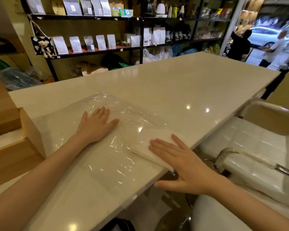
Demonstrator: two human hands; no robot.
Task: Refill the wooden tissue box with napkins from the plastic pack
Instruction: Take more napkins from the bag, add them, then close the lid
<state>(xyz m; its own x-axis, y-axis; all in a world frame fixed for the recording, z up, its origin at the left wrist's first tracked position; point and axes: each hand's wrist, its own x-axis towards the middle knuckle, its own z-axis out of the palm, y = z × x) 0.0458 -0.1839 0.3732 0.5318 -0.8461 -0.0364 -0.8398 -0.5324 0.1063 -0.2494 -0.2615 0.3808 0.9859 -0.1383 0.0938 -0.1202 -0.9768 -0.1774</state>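
A pale tabletop (pixel 182 84) carries the wooden tissue box (pixel 15 147) at its left edge and the flattened clear plastic pack (pixel 107 147). The left hand (pixel 97 124) presses the pack, grip wide and flat; the right hand (pixel 178 165), likewise spread, rests on white napkins (pixel 145 147) at the near edge.

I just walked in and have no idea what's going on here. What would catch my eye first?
Two bare hands pressed flat on a white counter: the left hand on a crinkly clear plastic pack, the right hand on a stack of white napkins at the counter's near edge. A wooden tissue box sits at the far left.
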